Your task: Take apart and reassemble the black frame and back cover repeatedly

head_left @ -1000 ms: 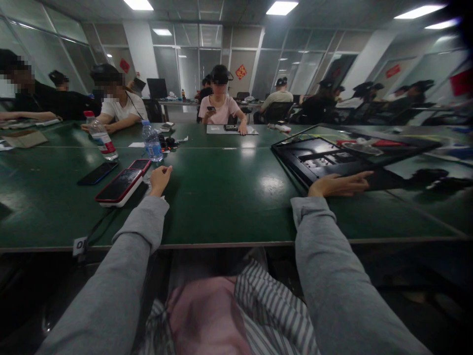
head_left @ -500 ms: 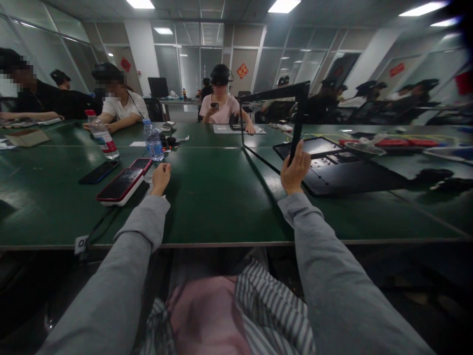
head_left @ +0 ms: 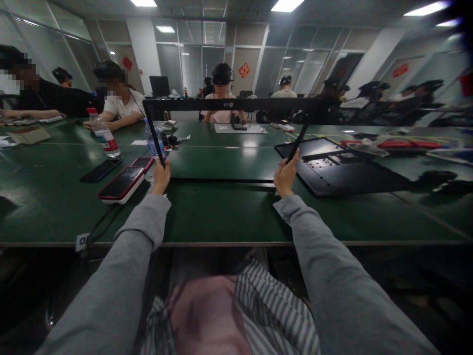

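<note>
A thin black rectangular frame point(head_left: 199, 104) with a small LG logo on its top bar is held upright and tilted over the green table point(head_left: 221, 212). My left hand point(head_left: 161, 176) is closed round its left side bar. On the opposite side bar my right hand point(head_left: 286, 175) is closed too. The frame's lower bar runs between both hands, low over the table. To the right of my right hand lies a flat black panel point(head_left: 354, 175) with small parts on its upper section.
Left of my left hand are a red-edged device point(head_left: 121, 185), a dark phone point(head_left: 99, 170), a red-capped bottle point(head_left: 104, 135) and a blue-capped bottle point(head_left: 152, 143). Across the table a person point(head_left: 222, 98) sits behind a light board point(head_left: 254, 129). Red items point(head_left: 399, 143) lie at the right.
The frame has swung from an angled position at the right to facing me across both hands. My left hand has taken hold of its left side. My right hand has moved slightly left.
</note>
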The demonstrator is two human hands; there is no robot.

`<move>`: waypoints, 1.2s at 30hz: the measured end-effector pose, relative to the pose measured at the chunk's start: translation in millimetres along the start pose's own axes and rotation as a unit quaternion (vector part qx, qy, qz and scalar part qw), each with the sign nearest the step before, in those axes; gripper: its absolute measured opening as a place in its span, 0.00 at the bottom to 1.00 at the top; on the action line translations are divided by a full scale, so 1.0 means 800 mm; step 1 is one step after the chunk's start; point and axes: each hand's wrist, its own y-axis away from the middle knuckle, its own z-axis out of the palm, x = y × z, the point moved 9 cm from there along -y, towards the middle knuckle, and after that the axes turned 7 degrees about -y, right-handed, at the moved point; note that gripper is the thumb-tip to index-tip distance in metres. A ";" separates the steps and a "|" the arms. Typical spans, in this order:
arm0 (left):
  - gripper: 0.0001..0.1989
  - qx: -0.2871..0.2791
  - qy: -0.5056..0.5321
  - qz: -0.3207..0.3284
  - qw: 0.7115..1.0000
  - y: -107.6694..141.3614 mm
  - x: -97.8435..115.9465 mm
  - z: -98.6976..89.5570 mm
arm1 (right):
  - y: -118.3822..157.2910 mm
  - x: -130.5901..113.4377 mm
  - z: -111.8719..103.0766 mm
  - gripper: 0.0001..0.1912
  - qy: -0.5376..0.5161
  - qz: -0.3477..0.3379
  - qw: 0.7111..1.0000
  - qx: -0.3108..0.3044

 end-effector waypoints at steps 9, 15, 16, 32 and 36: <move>0.25 -0.043 0.048 -0.008 0.998 -0.005 -0.010 0.016 | -0.005 0.051 0.007 0.33 0.040 0.026 0.996 0.077; 0.23 -0.068 0.068 -0.037 0.995 -0.004 -0.020 0.026 | -0.018 0.079 0.022 0.32 0.035 0.029 0.999 0.030; 0.22 -0.071 0.076 -0.041 0.994 -0.004 -0.022 0.027 | -0.020 0.082 0.023 0.32 0.037 0.026 0.998 0.032; 0.19 -0.071 -0.004 -0.030 0.997 0.000 -0.019 0.018 | -0.030 0.099 0.028 0.28 0.044 -0.011 0.998 0.034; 0.19 -0.043 -0.055 -0.041 0.997 0.004 -0.014 0.003 | -0.032 0.100 0.031 0.24 0.059 -0.015 0.998 0.026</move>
